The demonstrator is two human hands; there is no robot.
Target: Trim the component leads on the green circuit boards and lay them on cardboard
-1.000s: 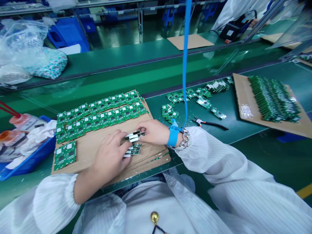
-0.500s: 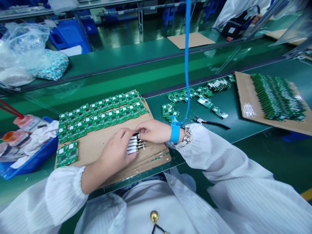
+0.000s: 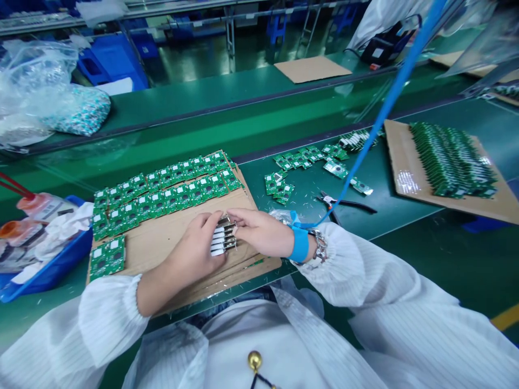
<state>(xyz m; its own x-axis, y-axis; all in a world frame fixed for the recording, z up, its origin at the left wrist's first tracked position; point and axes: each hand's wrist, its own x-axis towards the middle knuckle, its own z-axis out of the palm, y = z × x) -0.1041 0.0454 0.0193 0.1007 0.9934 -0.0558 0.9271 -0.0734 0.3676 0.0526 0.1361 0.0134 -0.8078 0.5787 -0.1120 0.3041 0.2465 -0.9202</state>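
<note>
Between my hands is a small stack of circuit boards (image 3: 219, 241), set on edge with white parts and thin metal leads showing. My left hand (image 3: 197, 243) is wrapped round the stack from the left. The fingers of my right hand (image 3: 259, 229) pinch at the stack's upper right end; its wrist wears a blue strap (image 3: 300, 244) with a cord. Under both hands lies a cardboard sheet (image 3: 162, 243). Rows of green circuit boards (image 3: 170, 195) cover its far part, and a separate pair of boards (image 3: 107, 258) lies at its left edge.
Cutters (image 3: 348, 204) lie on the green bench right of my hands, near loose boards (image 3: 304, 158). Farther right, a cardboard piece (image 3: 405, 181) bears dense rows of boards. A blue bin (image 3: 60, 265) with bottles stands at left. The blue cord (image 3: 389, 102) crosses the right side.
My right hand has shifted slightly right and down, its fingers straighter at the stack's end. The blue cord has swung to the right. My left hand stays round the stack.
</note>
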